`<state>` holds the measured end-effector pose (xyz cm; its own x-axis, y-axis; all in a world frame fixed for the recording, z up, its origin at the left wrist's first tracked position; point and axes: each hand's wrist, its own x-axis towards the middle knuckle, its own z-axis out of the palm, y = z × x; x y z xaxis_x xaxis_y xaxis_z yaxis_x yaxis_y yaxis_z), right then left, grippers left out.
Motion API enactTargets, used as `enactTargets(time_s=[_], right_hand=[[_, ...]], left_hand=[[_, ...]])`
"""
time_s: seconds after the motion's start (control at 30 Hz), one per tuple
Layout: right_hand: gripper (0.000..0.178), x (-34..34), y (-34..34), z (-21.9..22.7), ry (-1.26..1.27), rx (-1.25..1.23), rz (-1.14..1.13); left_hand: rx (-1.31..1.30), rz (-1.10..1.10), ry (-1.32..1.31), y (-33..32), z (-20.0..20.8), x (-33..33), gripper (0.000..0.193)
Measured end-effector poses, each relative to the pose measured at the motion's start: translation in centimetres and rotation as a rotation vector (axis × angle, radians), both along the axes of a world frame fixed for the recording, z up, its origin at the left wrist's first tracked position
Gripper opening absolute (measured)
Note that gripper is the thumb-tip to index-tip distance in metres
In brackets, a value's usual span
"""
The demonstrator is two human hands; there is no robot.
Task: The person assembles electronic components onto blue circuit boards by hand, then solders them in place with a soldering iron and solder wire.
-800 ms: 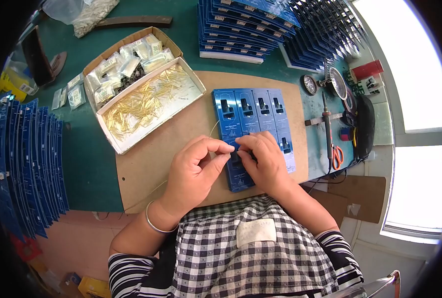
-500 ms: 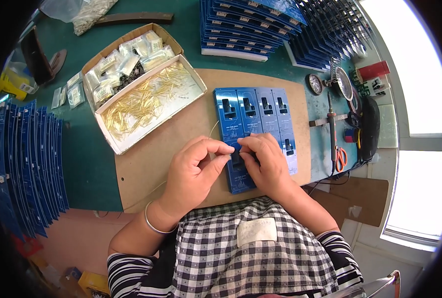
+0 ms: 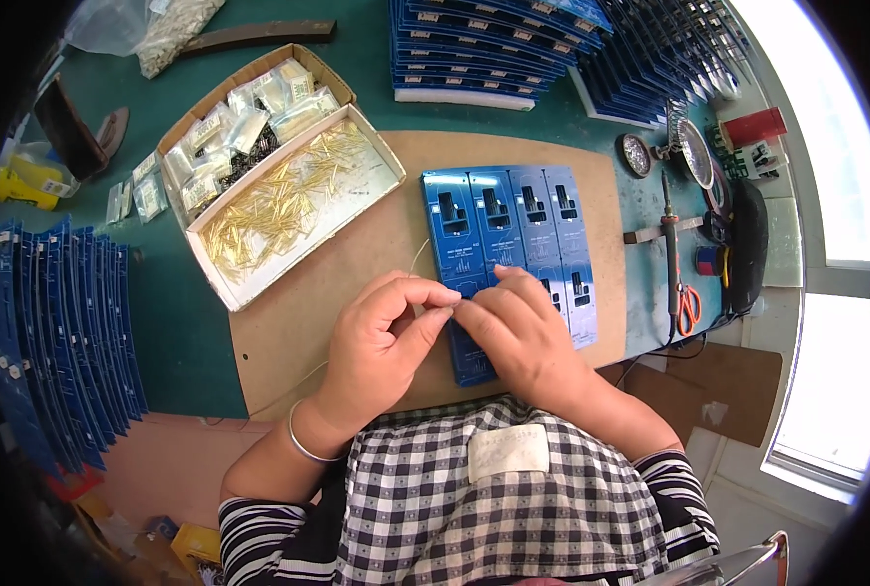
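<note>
Over the near left part of a blue circuit board panel (image 3: 501, 256), my two hands meet at the fingertips. My left hand (image 3: 384, 327) pinches thumb against forefinger; whatever is between them is too small to make out. The fingertips of my right hand (image 3: 523, 332) press together against that pinch, covering part of the panel. Black components sit in several of the panel's cut-outs. A thin gold-coloured wire (image 3: 420, 254) curves out from behind my left hand beside the panel's left edge.
A brown board (image 3: 376, 215) lies under the panel. Left of it stands a cardboard box (image 3: 303, 232) with gold pins and small bags. Stacked blue boards (image 3: 474, 59) rise at the back, more boards (image 3: 59, 332) at left. A soldering iron (image 3: 669, 234) and orange-handled scissors (image 3: 689, 311) lie at right.
My right hand has shifted left off the panel's middle, its fingertips now meeting my left hand's. My left hand keeps its pinch in nearly the same place. The view has shifted slightly.
</note>
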<state>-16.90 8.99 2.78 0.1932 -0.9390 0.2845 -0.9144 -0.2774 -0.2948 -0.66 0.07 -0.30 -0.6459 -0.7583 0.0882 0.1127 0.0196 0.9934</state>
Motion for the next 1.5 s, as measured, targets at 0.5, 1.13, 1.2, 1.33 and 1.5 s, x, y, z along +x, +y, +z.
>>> enactTargets(time_s=[0.5,1.13,1.2,1.33,1.5], right_hand=[[0.057,-4.5,5.9,1.0,-0.013,0.079,-0.007],[0.032,-4.3,2.1,1.0,-0.606,0.087,0.007],[0.023,-3.2,1.5,0.5,-0.867,0.115,0.025],[0.020,-3.0,1.2,0.1,-0.798,0.167,0.045],[0.017,-2.8,0.9,0.4,-0.571,0.103,0.125]], left_hand=[[0.049,0.060,-0.046,0.5,0.0,0.1,0.012],[0.319,-0.212,0.004,2.6,2.0,-1.3,0.028],[0.361,-0.182,0.078,2.7,1.7,-1.8,0.020],[0.360,-0.205,-0.027,2.7,1.7,-0.5,0.016],[0.227,-0.215,-0.172,2.2,3.3,1.0,0.010]])
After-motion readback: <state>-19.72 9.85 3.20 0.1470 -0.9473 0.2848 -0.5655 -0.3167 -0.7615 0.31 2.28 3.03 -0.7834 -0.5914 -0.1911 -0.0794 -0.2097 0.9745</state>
